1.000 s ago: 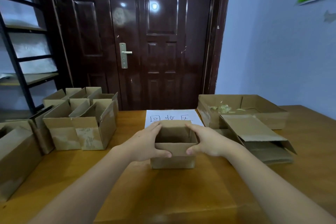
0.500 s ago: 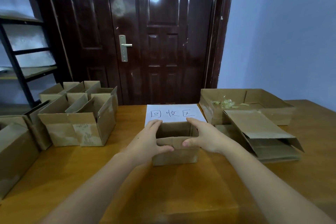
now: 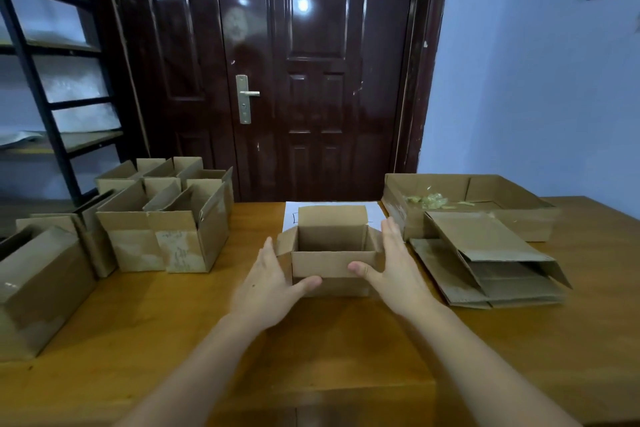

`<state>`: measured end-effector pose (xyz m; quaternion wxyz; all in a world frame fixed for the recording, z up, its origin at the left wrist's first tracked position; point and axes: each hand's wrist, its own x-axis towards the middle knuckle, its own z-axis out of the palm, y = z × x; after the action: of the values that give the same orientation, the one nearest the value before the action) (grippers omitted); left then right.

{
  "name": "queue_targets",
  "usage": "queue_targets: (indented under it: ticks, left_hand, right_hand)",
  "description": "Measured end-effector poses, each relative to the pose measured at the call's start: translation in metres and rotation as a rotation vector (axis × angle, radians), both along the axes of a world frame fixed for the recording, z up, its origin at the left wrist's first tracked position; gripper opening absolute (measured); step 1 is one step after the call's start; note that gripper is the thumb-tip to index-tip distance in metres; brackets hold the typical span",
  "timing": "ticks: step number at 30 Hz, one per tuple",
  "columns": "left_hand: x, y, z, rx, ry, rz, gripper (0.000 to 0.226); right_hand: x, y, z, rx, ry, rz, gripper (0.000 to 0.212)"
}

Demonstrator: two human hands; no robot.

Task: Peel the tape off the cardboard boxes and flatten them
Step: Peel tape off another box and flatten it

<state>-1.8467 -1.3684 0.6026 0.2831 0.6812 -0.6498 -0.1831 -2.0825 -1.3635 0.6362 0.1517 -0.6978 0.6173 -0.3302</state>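
A small open cardboard box (image 3: 330,265) stands in the middle of the wooden table (image 3: 346,350), its top flaps spread outward. My left hand (image 3: 270,282) lies against the box's left side with straight fingers, thumb on the front flap. My right hand (image 3: 398,269) lies against the right side the same way, thumb on the front flap. A pile of flattened boxes (image 3: 485,263) rests to the right. Behind it a wide shallow box (image 3: 512,194) holds crumpled tape scraps (image 3: 429,200).
Several upright open boxes (image 3: 166,222) crowd the table's left side, one large box (image 3: 38,284) nearest me. A white paper sheet (image 3: 375,211) with writing lies behind the small box. A dark door (image 3: 311,80) and a black shelf rack (image 3: 45,87) stand behind the table.
My fingers have come out of the box's opening and both hands now lie flat on its outer sides. The flaps have spread outward and the back flap stands up.
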Motion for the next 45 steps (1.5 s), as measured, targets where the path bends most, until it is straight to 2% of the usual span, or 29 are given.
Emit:
queue_targets:
  ticks: [4, 7, 9, 11, 12, 15, 18, 21, 23, 26, 29, 31, 35, 38, 42, 45]
  left_hand:
    - [-0.001, 0.010, 0.001, 0.069, -0.009, 0.003, 0.154]
    - [-0.007, 0.018, 0.002, 0.122, -0.056, -0.011, 0.153]
    - [-0.010, 0.018, -0.003, 0.128, -0.128, -0.009, 0.146]
    - [-0.012, 0.017, -0.009, 0.095, -0.128, -0.043, 0.136]
    - [-0.012, 0.019, -0.008, 0.081, -0.089, -0.077, 0.128]
    - [-0.014, 0.025, -0.004, 0.019, 0.042, -0.143, 0.109]
    - [-0.011, 0.027, 0.002, -0.130, -0.034, -0.066, 0.101]
    - [-0.003, 0.030, 0.012, -0.246, -0.057, -0.062, 0.082]
    - [0.002, 0.032, 0.018, -0.270, -0.052, -0.086, 0.079]
    - [0.003, 0.036, 0.027, -0.306, 0.078, -0.117, 0.076]
    - [-0.003, 0.041, 0.033, -0.348, 0.211, -0.163, 0.089]
    - [-0.004, 0.041, 0.035, -0.391, 0.192, -0.187, 0.109]
    - [0.002, 0.037, 0.041, -0.472, 0.132, -0.144, 0.117]
    - [0.007, 0.034, 0.045, -0.444, 0.102, -0.129, 0.120]
    - [0.011, 0.025, 0.038, -0.414, -0.092, -0.118, 0.098]
    - [0.012, 0.018, 0.025, -0.329, -0.143, -0.083, 0.094]
  right_hand:
    - [-0.012, 0.013, -0.009, 0.054, -0.184, -0.078, 0.126]
    - [-0.018, 0.020, -0.023, 0.157, -0.196, -0.124, 0.130]
    - [-0.016, 0.025, -0.030, 0.213, -0.142, -0.019, 0.118]
    - [-0.009, 0.032, -0.030, 0.212, -0.101, 0.116, 0.088]
    - [-0.006, 0.034, -0.029, 0.202, -0.098, 0.155, 0.080]
    - [0.003, 0.031, -0.028, 0.171, -0.104, 0.170, 0.097]
    - [0.010, 0.028, -0.022, 0.169, -0.155, 0.140, 0.109]
    - [0.008, 0.023, -0.020, 0.056, -0.257, 0.150, 0.092]
    - [0.007, 0.022, -0.018, -0.011, -0.307, 0.145, 0.078]
    - [0.012, 0.024, -0.007, -0.093, -0.318, 0.095, 0.060]
    - [0.019, 0.024, 0.007, -0.178, -0.364, 0.053, 0.052]
    - [0.021, 0.021, 0.018, -0.231, -0.337, 0.017, 0.051]
    - [0.020, 0.016, 0.032, -0.298, -0.333, 0.046, 0.036]
    - [0.017, 0.012, 0.031, -0.220, -0.293, 0.153, 0.050]
    - [0.015, -0.003, 0.017, -0.099, -0.224, 0.118, 0.079]
    - [0.017, -0.011, 0.009, 0.027, -0.208, 0.074, 0.076]
